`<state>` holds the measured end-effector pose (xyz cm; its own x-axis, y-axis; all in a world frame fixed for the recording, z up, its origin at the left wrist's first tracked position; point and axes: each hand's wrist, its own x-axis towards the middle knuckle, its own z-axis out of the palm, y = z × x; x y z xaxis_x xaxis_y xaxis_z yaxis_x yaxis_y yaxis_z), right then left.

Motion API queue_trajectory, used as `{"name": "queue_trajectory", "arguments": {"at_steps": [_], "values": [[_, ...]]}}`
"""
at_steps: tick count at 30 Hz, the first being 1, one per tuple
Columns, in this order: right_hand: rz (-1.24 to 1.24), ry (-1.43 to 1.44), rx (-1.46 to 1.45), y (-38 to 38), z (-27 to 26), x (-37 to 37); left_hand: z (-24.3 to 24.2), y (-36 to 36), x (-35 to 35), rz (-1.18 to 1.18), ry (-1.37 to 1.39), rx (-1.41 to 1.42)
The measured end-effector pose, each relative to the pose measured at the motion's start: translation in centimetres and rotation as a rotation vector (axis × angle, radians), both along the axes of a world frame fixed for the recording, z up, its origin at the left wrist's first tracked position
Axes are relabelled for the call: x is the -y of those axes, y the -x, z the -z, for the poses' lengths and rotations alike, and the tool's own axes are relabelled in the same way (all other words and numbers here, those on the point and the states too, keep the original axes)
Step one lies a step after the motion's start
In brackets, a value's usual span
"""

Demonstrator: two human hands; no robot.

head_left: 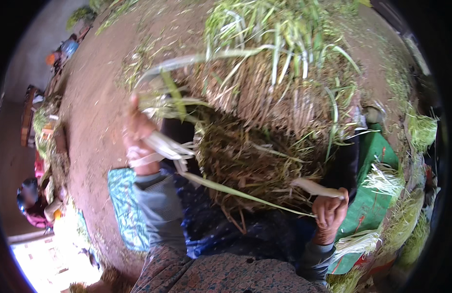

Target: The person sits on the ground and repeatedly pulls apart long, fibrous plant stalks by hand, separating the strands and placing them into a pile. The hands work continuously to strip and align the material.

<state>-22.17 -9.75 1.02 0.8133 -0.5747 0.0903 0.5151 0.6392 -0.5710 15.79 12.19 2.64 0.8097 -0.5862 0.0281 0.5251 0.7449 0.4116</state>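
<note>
My left hand (140,133), blurred by motion, is raised at the left with a bundle of pale leaf strips (162,144) in its grip. From that bundle a long flat green strip (229,190) slants down across my lap. Its thin end reaches the fingers of my right hand (330,212), which are closed on it. A short pale strip (315,186) also sticks out from the right fingers. Between the hands, loose dry trimmings (255,161) cover my lap. Beyond them lies a thick heap of brown-based stalks (262,91) with green leaf strips (255,22) on top.
A green sheet (374,157) with white strip bundles (383,179) lies at the right, beside heaps of green strips (402,216). A turquoise patterned sack (123,208) is at my left on the earthen floor (94,110). Another person (33,201) sits at the far left.
</note>
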Motion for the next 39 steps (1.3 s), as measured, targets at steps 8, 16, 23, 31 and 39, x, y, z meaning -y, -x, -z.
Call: {"name": "queue_trajectory", "arguments": {"at_steps": [8, 16, 23, 31, 39], "values": [[0.109, 1.433, -0.915, -5.1, 3.9, 6.7, -0.3, 2.8, -2.2, -0.043, 0.21, 0.216], [0.576, 1.301, -1.149, -18.9, 0.6, 17.7, 1.0, 2.9, -2.0, 0.039, 0.277, 0.085], [0.503, 0.989, -1.289, -23.6, 2.2, 19.0, 8.2, 4.7, 2.9, 0.32, 0.316, -0.008], [0.75, 0.539, -0.582, -17.1, -6.6, 15.6, 7.3, 6.2, 2.5, 0.1, -0.003, -0.075], [0.388, 0.872, -0.649, -20.4, -7.2, 15.7, 8.0, 5.9, 2.3, 0.127, -0.01, 0.006]]}}
